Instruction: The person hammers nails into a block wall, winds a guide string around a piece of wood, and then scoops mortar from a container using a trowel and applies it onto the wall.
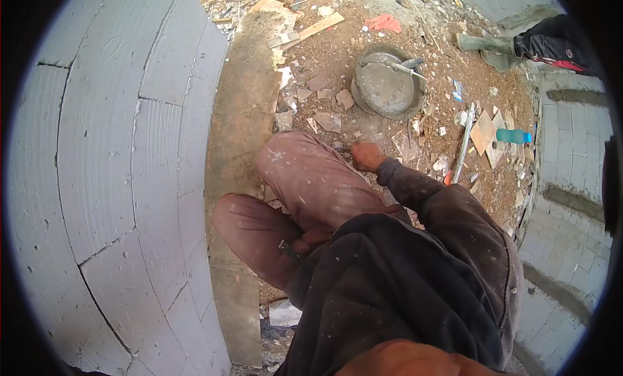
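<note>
My right hand [367,156] is beyond my right knee, low over the rubble-strewn ground. Its fingers are curled closed, and a small greyish piece shows beside them, too little to name. Close to my lap, my left hand [315,238] is mostly hidden between the thigh and the dark sweater. A short dark object [287,248] sticks out at that hand, and its kind does not show. Ahead of the right hand stands a round mortar tub [359,93] with wet grey mortar in it. A trowel [407,68] lies across the tub's far right side.
A grey block wall [130,149] rises on my left, with a long board [243,103] along its foot. Broken tiles [328,121] litter the ground. At right are a teal bottle [513,136], a metal strip [464,142] and another person's boots [487,46].
</note>
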Motion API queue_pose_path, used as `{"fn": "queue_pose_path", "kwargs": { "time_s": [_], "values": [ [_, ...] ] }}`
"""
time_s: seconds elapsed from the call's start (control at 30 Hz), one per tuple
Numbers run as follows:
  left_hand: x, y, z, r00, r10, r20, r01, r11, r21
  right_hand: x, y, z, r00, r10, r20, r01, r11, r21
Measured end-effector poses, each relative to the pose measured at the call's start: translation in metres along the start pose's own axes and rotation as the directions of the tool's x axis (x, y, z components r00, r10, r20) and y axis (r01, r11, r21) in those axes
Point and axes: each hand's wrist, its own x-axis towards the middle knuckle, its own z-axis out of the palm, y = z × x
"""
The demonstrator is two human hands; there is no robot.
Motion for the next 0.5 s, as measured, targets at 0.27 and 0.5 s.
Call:
{"fn": "queue_pose_path", "kwargs": {
  "time_s": [0.27,0.5],
  "values": [
    [0.002,0.000,0.003,1.000,-0.025,0.010,0.024,0.991,0.129,-0.092,0.044,-0.154,0.801,0.597,-0.043,-0.597,0.791,-0.129],
    [0.001,-0.003,0.006,0.998,0.035,-0.045,-0.028,0.987,0.157,-0.037,0.078,-0.239,0.573,0.225,-0.788,-0.127,0.974,0.186]
  ]
}}
